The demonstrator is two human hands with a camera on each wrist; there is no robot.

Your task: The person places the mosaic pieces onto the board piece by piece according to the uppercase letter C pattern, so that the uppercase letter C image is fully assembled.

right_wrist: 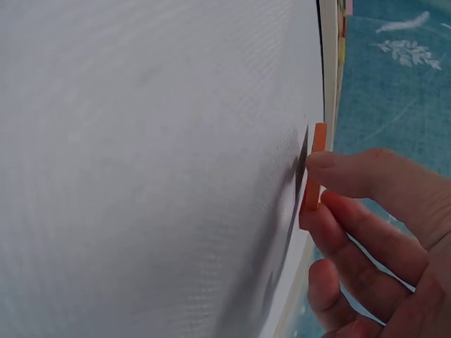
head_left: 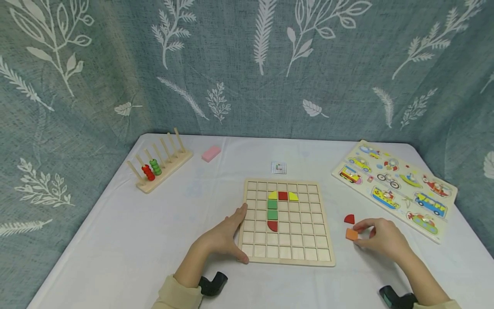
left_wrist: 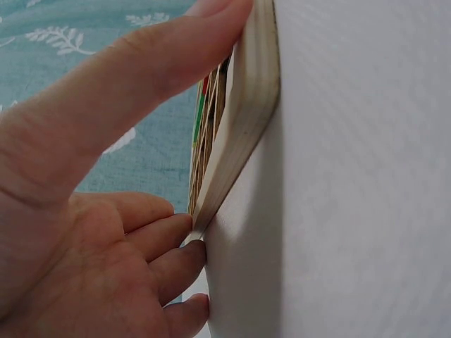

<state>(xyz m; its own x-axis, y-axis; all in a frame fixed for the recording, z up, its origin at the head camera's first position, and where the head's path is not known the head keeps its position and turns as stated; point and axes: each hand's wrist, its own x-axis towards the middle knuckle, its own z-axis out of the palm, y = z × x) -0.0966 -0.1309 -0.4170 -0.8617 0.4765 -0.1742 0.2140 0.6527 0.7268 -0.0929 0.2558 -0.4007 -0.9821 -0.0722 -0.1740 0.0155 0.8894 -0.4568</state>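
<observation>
A wooden grid board point(head_left: 297, 240) lies mid-table with several flat tiles in its cells: a red square point(head_left: 283, 196) between yellow quarter-rounds point(head_left: 293, 196), green squares point(head_left: 272, 209) below, then a red quarter-round point(head_left: 272, 225). At its near left corner rests my left hand point(head_left: 224, 235), thumb against the front edge and fingertips along the left side. Right of the board, my right hand point(head_left: 382, 238) pinches an orange square tile point(head_left: 351, 234) between thumb and fingers, low over the table. In the right wrist view the tile point(right_wrist: 319, 137) stands edge-on. A loose red quarter-round point(head_left: 349, 219) lies just beyond that hand.
A peg stand point(head_left: 164, 174) with red and green beads is at the back left, near a pink block point(head_left: 211, 153). Behind the board lies a small patterned card point(head_left: 278, 167). A vehicle puzzle board point(head_left: 401, 189) covers the right side, and a curtain point(head_left: 239, 68) hangs behind.
</observation>
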